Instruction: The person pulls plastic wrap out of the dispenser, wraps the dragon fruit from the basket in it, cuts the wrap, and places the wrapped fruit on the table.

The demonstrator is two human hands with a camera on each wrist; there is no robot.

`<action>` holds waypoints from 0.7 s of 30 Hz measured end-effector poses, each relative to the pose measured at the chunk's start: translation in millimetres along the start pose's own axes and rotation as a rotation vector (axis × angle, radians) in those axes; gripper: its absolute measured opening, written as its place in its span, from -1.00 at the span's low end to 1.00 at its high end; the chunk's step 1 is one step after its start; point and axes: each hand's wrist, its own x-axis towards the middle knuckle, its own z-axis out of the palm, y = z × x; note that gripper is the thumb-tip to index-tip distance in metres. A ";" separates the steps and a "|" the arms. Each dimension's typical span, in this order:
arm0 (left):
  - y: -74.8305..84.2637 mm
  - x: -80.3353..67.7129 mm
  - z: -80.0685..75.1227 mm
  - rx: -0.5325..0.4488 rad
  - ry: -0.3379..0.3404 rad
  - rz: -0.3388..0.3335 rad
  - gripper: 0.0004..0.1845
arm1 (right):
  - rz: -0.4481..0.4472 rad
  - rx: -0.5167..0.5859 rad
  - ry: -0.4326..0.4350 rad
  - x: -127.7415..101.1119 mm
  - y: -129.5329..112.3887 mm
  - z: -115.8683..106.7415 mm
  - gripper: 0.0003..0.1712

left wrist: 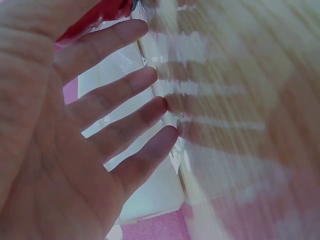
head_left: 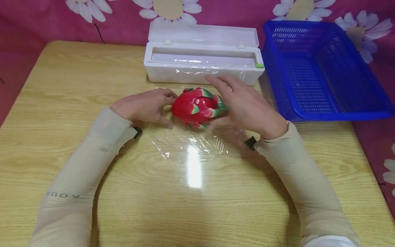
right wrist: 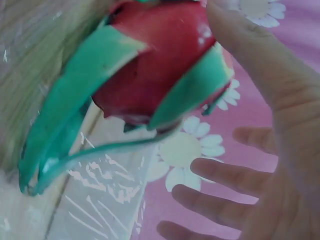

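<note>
Red dragon fruit [head_left: 197, 108] w/ green-tipped scales lies on a sheet of clear cling film [head_left: 192, 145] spread flat on the wooden surface [head_left: 61, 85], roughly mid-surface, just in front of the white film dispenser box [head_left: 202, 58], lid up. Left hand [head_left: 145, 107] sits at the fruit's left end, fingers loosely extended & spread, fingertips at or touching the fruit; left wrist view shows the palm [left wrist: 55, 150] open w/ fingers apart, a bit of red fruit [left wrist: 95, 17] at the top, film [left wrist: 165, 100] near the fingertips. Right hand [head_left: 247, 103] is over the fruit's right side, fingers straight & fanned, not gripping; right wrist view shows thumb [right wrist: 250, 55] against the fruit [right wrist: 160, 65], other fingers held apart & clear of it. Can't tell if either hand pinches film, blur too heavy. Blue plastic basket [head_left: 321, 68] stands to the right of the box, near the surface's far right corner. Pink floral cloth [head_left: 46, 20] behind.
</note>
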 end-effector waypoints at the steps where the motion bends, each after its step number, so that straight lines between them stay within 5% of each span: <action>1: -0.3 -0.2 0.3 0.001 0.001 0.001 -0.20 | 0.004 -0.003 0.001 -1.1 0.7 -1.8 0.48; 14: 1.4 -7.8 -7.9 0.034 0.054 -0.005 -0.16 | 0.071 -0.025 -0.036 -8.7 2.4 -19.7 0.36; 21: 4.8 -19.0 -20.0 0.046 0.097 -0.037 -0.18 | 0.032 -0.083 0.039 -8.8 1.6 -23.9 0.04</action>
